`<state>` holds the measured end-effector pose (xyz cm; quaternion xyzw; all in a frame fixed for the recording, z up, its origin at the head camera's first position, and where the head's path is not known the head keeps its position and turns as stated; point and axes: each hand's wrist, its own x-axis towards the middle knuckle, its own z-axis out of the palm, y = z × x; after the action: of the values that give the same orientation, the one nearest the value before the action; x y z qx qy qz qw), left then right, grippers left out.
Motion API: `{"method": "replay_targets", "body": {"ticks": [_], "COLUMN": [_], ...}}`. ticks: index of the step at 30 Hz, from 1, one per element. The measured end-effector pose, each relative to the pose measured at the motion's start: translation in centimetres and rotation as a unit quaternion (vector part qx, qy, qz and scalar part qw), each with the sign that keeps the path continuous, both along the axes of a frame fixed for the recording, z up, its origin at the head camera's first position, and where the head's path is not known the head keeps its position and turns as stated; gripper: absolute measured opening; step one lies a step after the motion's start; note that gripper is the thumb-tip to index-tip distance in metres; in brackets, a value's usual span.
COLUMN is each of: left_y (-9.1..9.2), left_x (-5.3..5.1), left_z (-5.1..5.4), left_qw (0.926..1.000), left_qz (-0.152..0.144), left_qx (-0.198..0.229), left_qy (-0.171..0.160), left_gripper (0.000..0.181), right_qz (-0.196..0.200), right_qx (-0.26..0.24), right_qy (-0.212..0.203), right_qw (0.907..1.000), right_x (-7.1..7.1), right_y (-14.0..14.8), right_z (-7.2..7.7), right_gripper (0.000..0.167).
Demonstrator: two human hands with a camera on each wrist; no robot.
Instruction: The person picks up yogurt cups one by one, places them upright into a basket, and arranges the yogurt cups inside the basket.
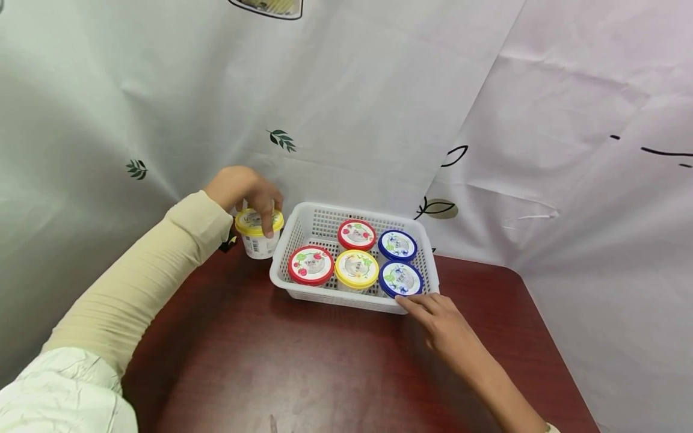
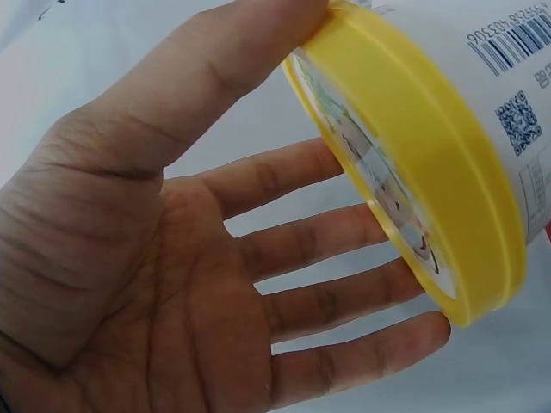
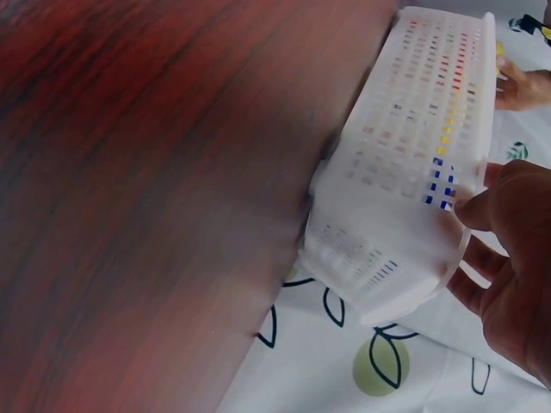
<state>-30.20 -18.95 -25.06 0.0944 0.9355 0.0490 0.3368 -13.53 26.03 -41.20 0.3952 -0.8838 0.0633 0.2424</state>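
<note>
In the head view my left hand (image 1: 250,187) grips a clear plastic cup (image 1: 260,245) with a yellow lid from above, just left of the white basket (image 1: 330,296). The left wrist view shows the thumb and fingertips around the rim of the yellow lid (image 2: 430,155), and a barcode on the cup's side. My right hand (image 1: 445,322) holds the basket's front right corner. Seen from the right wrist, its thumb (image 3: 475,210) lies on the outer wall and its other fingers reach behind the rim.
Inside the basket stand several lidded cups: red lids (image 1: 311,265) at left and back, a yellow lid (image 1: 357,269) at front middle, blue lids (image 1: 400,278) at right. The basket sits on a dark red table (image 1: 325,361) against a printed white cloth (image 1: 352,120).
</note>
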Motion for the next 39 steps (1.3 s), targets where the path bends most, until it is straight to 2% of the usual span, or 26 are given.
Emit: {"method": "replay_targets", "body": {"ticks": [6,18,28,39], "left_y": [0.3,0.9,1.6,3.4], "left_x": [0.1,0.4,0.6,0.6], "left_z": [0.6,2.2,3.3,4.5], "left_qw": [0.9999,0.9992,0.9969,0.9975], "left_qz": [-0.005,-0.008,-0.033,-0.028], "left_qx": [0.0,-0.001,-0.029,-0.013], "left_qy": [0.012,0.038,0.065,0.063], "left_gripper": [0.087,0.088,0.082,0.084], "right_qz": [0.001,-0.004,-0.001,-0.004], "right_qx": [0.001,0.003,0.0,0.001], "right_qy": [0.005,0.011,0.008,0.005], "right_qw": [1.0,0.9999,1.0,1.0], "right_x": [0.0,0.0,0.0,0.0], "right_y": [0.0,0.0,-0.1,0.0], "right_z": [-0.1,-0.1,-0.2,-0.2], "right_gripper": [0.071,0.071,0.07,0.072]}}
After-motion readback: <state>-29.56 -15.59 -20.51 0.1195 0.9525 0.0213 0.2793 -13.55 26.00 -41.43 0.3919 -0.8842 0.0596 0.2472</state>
